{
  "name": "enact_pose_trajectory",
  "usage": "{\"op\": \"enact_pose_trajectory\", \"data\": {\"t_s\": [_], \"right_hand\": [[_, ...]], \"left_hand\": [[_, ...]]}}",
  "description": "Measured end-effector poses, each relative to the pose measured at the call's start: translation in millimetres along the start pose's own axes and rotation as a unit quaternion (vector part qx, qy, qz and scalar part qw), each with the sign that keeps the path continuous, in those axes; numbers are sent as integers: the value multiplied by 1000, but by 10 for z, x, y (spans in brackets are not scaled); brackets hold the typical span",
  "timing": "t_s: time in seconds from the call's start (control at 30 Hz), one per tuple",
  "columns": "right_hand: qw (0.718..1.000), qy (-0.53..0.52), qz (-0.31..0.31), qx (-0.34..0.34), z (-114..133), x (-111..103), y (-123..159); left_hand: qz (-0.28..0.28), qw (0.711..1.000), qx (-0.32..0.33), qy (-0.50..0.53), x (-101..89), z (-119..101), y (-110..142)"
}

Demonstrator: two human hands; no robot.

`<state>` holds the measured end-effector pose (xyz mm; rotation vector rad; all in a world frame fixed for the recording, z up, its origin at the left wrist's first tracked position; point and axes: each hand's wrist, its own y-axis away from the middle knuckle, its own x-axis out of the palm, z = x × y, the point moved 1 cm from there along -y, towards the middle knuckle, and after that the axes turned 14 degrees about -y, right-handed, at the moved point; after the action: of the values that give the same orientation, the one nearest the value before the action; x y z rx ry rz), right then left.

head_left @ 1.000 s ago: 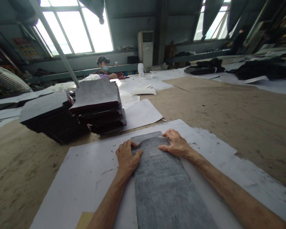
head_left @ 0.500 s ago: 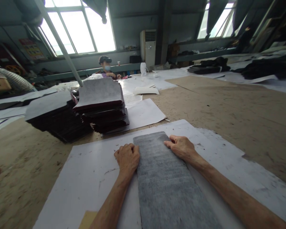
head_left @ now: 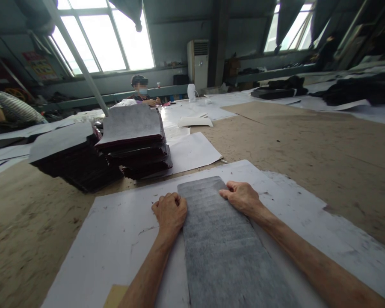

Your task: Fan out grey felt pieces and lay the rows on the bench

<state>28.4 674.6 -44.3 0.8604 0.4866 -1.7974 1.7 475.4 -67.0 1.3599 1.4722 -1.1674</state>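
Note:
A long grey fabric piece (head_left: 218, 239) with a felt-like face lies flat on white paper (head_left: 125, 239), running from the bottom edge away from me. My left hand (head_left: 171, 211) is closed at its left edge, fingers curled under and knuckles up, with the thumb side against the fabric. At the far right corner my right hand (head_left: 242, 197) has thumb and forefinger pressed on the edge, the other fingers folded in. Both palms are hidden.
Two tall stacks of dark cut fabric, a left stack (head_left: 73, 158) and a right stack (head_left: 134, 145), stand beyond the paper. A masked person (head_left: 143, 92) sits across the table. Dark cloth (head_left: 346, 90) lies at the far right. A yellowish scrap (head_left: 115, 295) is near my left forearm.
Both hands stay at the same places on the grey fabric piece. The whole view has shifted very slightly. At the far left, another person's hand has drawn back toward the frame edge.

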Motion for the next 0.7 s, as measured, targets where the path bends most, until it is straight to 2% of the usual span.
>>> {"op": "enact_pose_trajectory", "data": {"t_s": [0.4,0.57,0.7], "right_hand": [[998,46,-40,-29,-19,66,2],[989,39,-96,-105,-63,70,27],[981,10,-51,-186,-73,0,28]], "left_hand": [[-20,1000,9,-20,47,-2,8],[-56,998,-25,17,-3,6,36],[-57,997,16,45,-41,0,54]]}}
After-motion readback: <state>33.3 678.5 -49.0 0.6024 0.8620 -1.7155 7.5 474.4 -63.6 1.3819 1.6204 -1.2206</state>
